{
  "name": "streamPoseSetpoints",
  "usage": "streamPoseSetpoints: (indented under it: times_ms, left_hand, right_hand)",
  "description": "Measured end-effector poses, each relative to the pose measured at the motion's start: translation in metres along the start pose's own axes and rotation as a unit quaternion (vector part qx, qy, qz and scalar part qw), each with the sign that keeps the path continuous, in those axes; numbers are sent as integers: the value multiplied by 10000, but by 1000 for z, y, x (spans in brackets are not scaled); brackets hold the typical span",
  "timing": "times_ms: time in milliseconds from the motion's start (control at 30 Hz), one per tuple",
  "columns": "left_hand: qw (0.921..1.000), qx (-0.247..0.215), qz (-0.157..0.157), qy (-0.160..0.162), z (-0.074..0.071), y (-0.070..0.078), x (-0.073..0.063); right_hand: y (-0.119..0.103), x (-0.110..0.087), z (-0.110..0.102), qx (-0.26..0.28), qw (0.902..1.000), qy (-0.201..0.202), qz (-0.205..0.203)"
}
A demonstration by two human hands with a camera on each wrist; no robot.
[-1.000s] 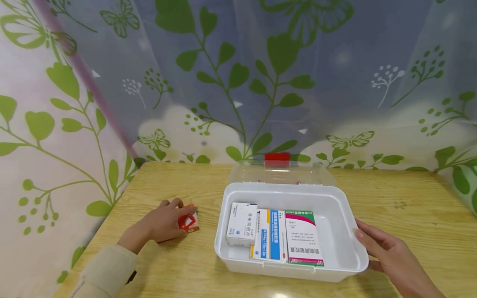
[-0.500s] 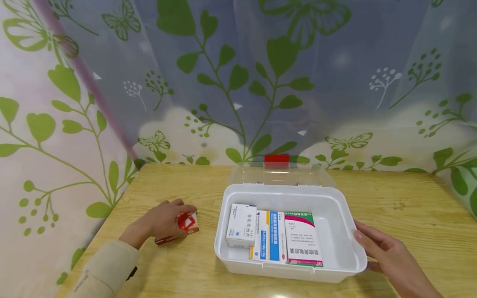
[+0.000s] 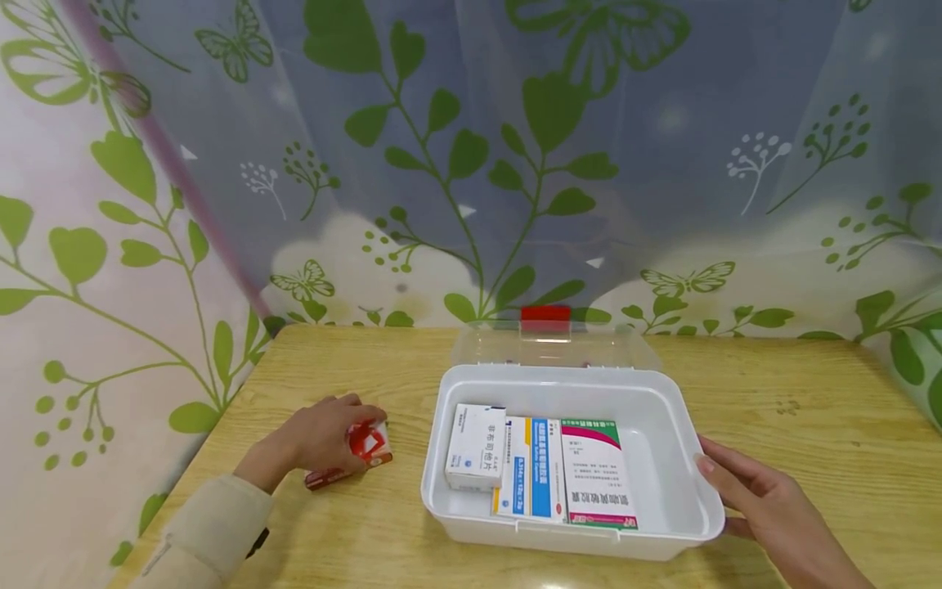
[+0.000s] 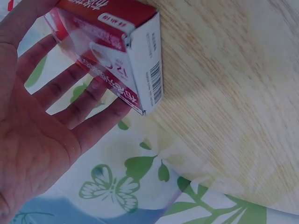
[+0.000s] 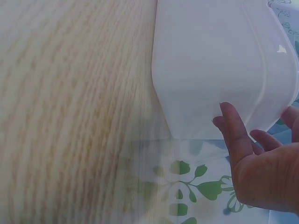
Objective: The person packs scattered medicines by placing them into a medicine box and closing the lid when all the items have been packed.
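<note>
My left hand (image 3: 324, 433) grips a red and white medicine box (image 3: 374, 451) on the left of the table. In the left wrist view the thumb and fingers span that medicine box (image 4: 105, 56), and a barcode shows on its white end. At the right end of a white plastic storage box (image 3: 574, 538), my right hand (image 3: 765, 499) pinches the rim, thumb on top and fingers against the outer wall. Inside the storage box lie a white medicine box (image 3: 474, 446), a blue, white and yellow one (image 3: 540, 470) and a green and magenta one (image 3: 592, 474).
The storage box's clear lid (image 3: 486, 343), with a red latch (image 3: 546, 315), hangs open behind it. All stands on a wood-grain table (image 3: 795, 384). A patterned leaf-and-butterfly cloth (image 3: 441, 164) rises along the table's back and left.
The red medicine box has turned a little in my left hand, so its dark red side shows below the fingers. My right hand has stayed on the storage box's rim.
</note>
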State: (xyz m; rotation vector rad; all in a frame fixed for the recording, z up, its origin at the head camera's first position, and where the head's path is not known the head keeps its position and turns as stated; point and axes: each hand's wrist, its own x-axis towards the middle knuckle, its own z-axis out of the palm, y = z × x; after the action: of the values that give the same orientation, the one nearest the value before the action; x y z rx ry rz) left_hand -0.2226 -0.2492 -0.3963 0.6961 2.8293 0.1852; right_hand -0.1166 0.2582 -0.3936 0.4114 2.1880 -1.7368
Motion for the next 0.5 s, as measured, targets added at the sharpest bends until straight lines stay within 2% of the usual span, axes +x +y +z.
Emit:
streamPoseSetpoints:
  times_ms: [200, 500]
  left_hand:
    - [9991, 280, -57, 317, -14, 9, -5]
    - [9923, 774, 320, 907, -59, 30, -11]
  right_hand:
    - [-1, -1, 0, -36, 10000, 14, -28]
    - [0, -1, 1, -27, 10000, 33, 7]
